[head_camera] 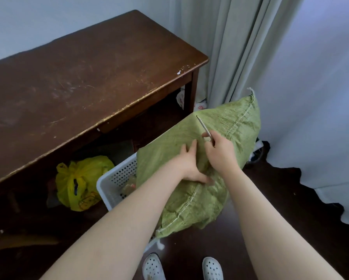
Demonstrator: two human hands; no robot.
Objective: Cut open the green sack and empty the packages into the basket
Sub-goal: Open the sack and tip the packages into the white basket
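The green sack (226, 126) slumps over the white basket (117, 178) on the floor, by the desk's (88, 77) right end. The left hand (189, 164) pins it, fingers spread flat. The right hand (220, 152) grips a thin blade (203, 126), which could slip toward that hand or nick the packages inside.

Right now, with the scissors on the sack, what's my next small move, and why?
Probably open the scissors and bite into the sack near its top fold. The right hand grips them with the blades seemingly closed along the fabric. No cut shows yet, and the left hand presses the sack steady over the basket.
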